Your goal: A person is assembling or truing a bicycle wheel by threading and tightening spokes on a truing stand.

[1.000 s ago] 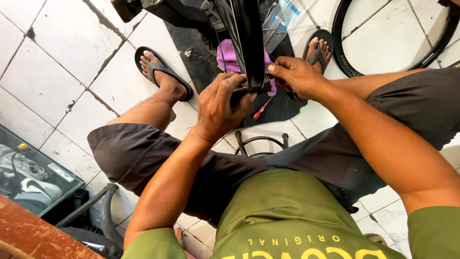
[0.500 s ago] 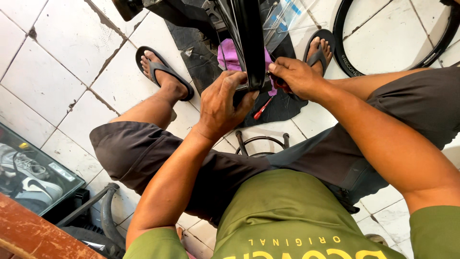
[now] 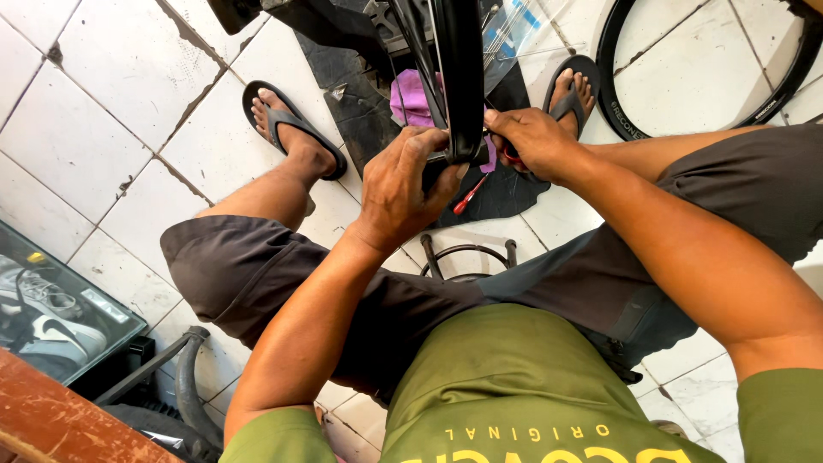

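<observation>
A: What is the floor like?

B: It has big white tiles [image 3: 111,111] with dark lines between them. A black mat [image 3: 360,77] lies in the middle, with a pink cloth [image 3: 411,94] on it.

A: Where is the wheel?

B: The black wheel [image 3: 459,69] stands up between the person's knees. The left hand [image 3: 403,184] has its fingers closed around the rim from the left. The right hand [image 3: 531,141] pinches something small and red at the rim. I cannot tell what it is.

A: Is there room to move?

B: On the left, the tiles are bare past the sandal [image 3: 291,129]. On the right, a black tire [image 3: 626,103] lies close. A glass case [image 3: 60,309] sits at the lower left edge.
</observation>
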